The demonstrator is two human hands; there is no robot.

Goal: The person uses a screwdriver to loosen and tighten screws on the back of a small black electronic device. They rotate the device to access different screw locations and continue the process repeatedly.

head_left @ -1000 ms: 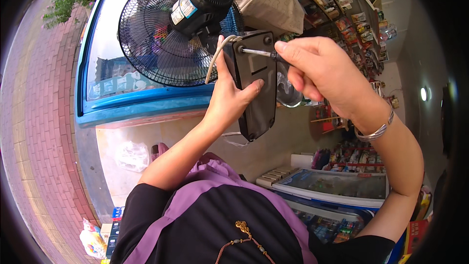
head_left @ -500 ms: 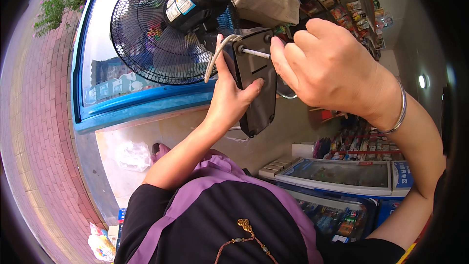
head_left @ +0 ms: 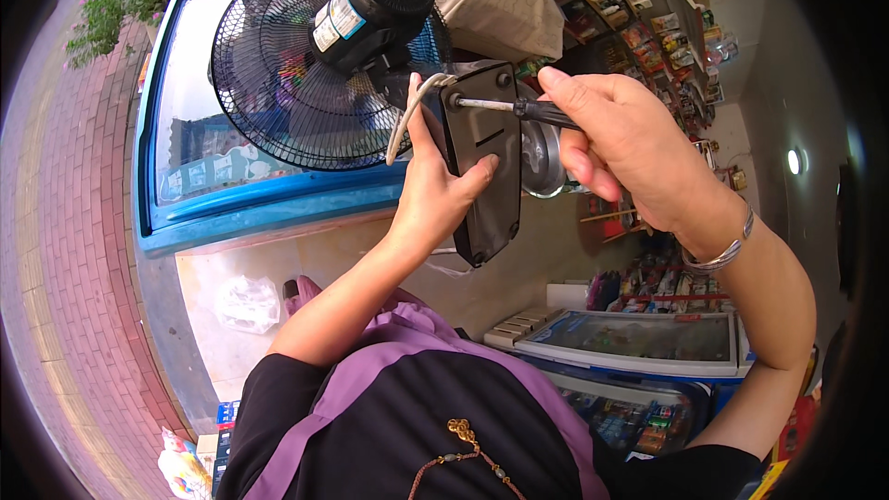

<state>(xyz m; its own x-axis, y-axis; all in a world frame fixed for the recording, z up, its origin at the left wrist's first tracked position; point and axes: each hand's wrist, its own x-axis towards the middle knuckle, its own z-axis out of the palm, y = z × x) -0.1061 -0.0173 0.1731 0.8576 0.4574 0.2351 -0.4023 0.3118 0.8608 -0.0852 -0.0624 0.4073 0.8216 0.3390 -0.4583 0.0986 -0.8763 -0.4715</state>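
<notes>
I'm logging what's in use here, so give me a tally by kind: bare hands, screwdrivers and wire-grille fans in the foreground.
Bare hands: 2 (left hand, right hand)
Screwdriver: 1
Black wire-grille fan: 1
Total: 4

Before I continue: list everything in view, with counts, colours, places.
Flat box: 1, dark, centre.
Screwdriver: 1, black handle, tip at box.
Cord: 1, cream, by box.
Fan: 1, black, left of box.
Glass case: 1, blue, behind fan.
Covered object: 1, beige, beyond box.
Round piece: 1, grey, beside box.
Plastic bag: 1, white, left.
Plants: uncountable, green, upper left.
Display cabinets: 2, white, blue, lower right.
Shelf goods: uncountable, mixed, right.
Bracelet: 1, silvery, at right.
Pendant: 1, gold, bottom.
Left hand: 1, bare, gripping box.
Right hand: 1, bare, gripping screwdriver.
</notes>
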